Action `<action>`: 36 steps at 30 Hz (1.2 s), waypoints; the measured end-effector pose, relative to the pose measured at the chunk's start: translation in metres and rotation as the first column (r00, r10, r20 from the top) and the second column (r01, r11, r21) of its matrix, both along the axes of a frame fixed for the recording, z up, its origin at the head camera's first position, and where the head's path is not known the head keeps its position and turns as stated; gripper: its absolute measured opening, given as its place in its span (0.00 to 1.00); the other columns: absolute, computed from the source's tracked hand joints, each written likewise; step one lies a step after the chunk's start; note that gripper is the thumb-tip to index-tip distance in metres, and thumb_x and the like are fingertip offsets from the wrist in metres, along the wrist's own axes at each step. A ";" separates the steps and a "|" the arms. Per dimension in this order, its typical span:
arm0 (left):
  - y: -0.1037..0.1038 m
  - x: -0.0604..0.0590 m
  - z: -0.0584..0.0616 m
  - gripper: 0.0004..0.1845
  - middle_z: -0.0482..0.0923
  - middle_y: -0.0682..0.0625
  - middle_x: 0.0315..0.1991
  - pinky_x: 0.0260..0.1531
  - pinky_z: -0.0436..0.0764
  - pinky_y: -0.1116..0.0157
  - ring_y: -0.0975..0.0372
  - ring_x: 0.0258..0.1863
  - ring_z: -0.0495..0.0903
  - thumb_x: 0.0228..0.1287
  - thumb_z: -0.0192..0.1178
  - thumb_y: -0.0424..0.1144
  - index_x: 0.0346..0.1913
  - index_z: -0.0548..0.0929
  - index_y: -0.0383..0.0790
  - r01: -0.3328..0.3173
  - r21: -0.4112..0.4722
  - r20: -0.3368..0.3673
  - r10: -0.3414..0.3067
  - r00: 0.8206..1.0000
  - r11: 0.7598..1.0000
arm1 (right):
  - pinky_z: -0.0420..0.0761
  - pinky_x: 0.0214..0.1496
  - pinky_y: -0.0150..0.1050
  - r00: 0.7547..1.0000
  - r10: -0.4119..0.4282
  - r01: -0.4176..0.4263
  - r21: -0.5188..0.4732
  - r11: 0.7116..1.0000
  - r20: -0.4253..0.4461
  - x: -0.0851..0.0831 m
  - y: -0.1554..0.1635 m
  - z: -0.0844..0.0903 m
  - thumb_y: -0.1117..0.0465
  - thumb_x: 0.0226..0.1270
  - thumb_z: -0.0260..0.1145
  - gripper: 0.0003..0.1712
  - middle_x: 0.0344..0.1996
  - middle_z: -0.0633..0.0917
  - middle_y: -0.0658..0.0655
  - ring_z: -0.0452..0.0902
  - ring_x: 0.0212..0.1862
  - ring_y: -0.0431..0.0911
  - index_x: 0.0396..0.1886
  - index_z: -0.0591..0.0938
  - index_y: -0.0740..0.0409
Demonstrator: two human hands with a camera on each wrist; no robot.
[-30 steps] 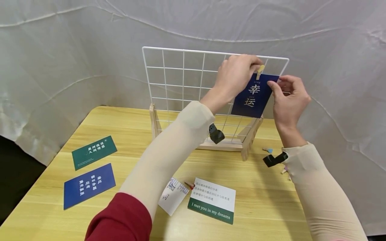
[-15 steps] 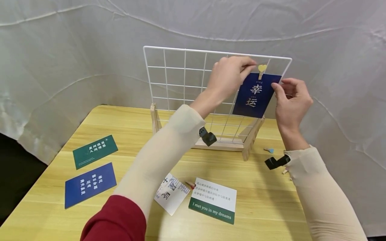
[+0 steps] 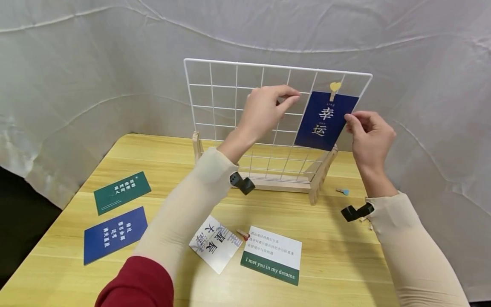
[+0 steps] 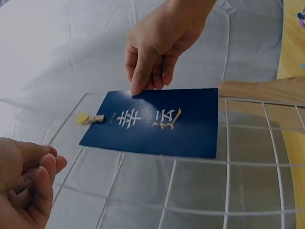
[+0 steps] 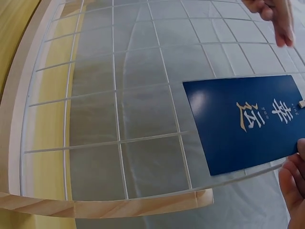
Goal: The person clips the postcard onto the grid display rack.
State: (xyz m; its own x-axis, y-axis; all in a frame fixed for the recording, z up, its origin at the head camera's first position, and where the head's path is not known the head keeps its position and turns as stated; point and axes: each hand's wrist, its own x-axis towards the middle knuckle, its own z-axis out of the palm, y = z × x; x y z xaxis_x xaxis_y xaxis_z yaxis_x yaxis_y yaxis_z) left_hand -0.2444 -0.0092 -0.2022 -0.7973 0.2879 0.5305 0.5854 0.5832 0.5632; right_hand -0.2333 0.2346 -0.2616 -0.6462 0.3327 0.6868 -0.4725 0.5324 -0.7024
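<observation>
Right hand (image 3: 369,136) fingers pinch card's (image 3: 326,121) edge.

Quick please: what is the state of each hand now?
Left hand: fingers loosely curled, holding nothing.
Right hand: pinches the blue card by its edge.

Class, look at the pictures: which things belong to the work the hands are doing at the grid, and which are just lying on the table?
In use: grid; blue card hanging on it; heart peg clipping the card; right hand touching the card's edge; left hand, apart from it.

Lying about: green card; second blue card; white card; dreams card; red peg; blue peg.
</observation>
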 end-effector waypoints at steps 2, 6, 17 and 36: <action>-0.005 0.000 -0.005 0.12 0.86 0.58 0.37 0.29 0.72 0.69 0.68 0.20 0.76 0.71 0.59 0.46 0.49 0.88 0.48 0.001 0.023 -0.018 0.000 1.000 1.000 | 0.77 0.33 0.25 1.000 0.011 -0.011 -0.013 1.000 0.019 -0.005 0.005 -0.003 0.63 0.63 0.71 0.03 0.25 0.83 0.44 0.79 0.27 0.39 0.33 0.88 0.58; -0.015 0.001 -0.013 0.12 0.86 0.57 0.38 0.25 0.71 0.70 0.69 0.20 0.75 0.71 0.59 0.46 0.49 0.88 0.47 0.005 0.036 -0.020 -0.004 1.000 0.999 | 0.78 0.34 0.25 0.999 0.011 -0.011 -0.016 1.000 0.030 -0.009 0.011 -0.006 0.62 0.63 0.71 0.05 0.26 0.84 0.45 0.80 0.28 0.39 0.34 0.88 0.59; -0.038 0.008 -0.040 0.12 0.82 0.56 0.25 0.17 0.68 0.68 0.65 0.17 0.74 0.71 0.59 0.45 0.48 0.87 0.44 0.026 0.094 0.069 -0.032 0.997 0.995 | 0.76 0.33 0.26 0.999 -0.035 0.035 -0.018 0.999 -0.010 0.003 0.000 0.001 0.62 0.64 0.70 0.09 0.23 0.82 0.46 0.77 0.26 0.38 0.34 0.87 0.66; -0.074 0.022 -0.072 0.13 0.83 0.56 0.31 0.22 0.74 0.65 0.65 0.23 0.77 0.71 0.59 0.48 0.49 0.87 0.46 0.069 0.058 0.153 -0.077 0.985 0.996 | 0.73 0.35 0.28 1.000 -0.006 0.007 0.028 1.000 -0.013 0.013 0.016 -0.021 0.61 0.65 0.70 0.12 0.30 0.82 0.43 0.77 0.31 0.38 0.41 0.85 0.67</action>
